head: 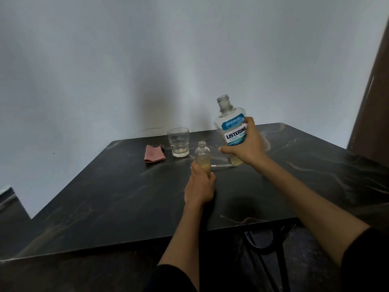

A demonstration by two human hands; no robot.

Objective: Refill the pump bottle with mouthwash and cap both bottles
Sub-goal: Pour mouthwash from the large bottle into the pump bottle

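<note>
A small clear pump bottle point(202, 153) stands upright on the dark table with its neck uncapped and a little pale yellow liquid inside. My left hand point(200, 186) is wrapped around its lower half. To its right, my right hand point(246, 147) grips the large clear mouthwash bottle point(230, 121) with a blue and white label. That bottle is uncapped, nearly upright, tilted slightly left, with pale liquid at its bottom. A thin clear pump tube point(221, 165) seems to lie on the table between the two bottles. No caps are visible.
The dark marble-patterned table point(126, 197) stands against a grey wall. A drinking glass point(178, 142) stands behind the pump bottle to the left, with a folded pink cloth point(153, 153) left of it. A brown door edge point(370, 91) is at the right.
</note>
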